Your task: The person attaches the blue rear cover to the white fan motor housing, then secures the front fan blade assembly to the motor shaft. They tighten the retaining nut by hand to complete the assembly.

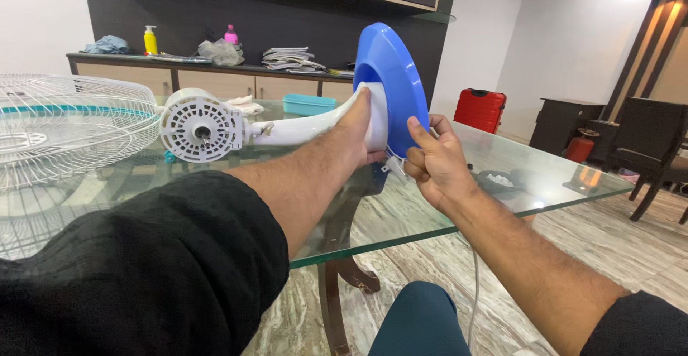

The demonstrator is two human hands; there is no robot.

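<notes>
- On the glass surface (pixel 502 162), the fan body lies sideways, likely top-heavy at its white motor housing (pixel 199 124).
- Blue base (pixel 390 77): stiff, smooth plastic, probably slippery.
- Left hand (pixel 358 130) clamps the white neck (pixel 308 123); right hand (pixel 433 162) pinches the base's rim.

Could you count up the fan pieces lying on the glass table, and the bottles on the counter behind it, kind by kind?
Blue round fan base, held by left hand and right hand: 1
White fan stem: 1
White motor housing: 1
White wire fan grille: 1
Bottles on the counter, yellow bottle and pink bottle: 2
Total: 6
</notes>
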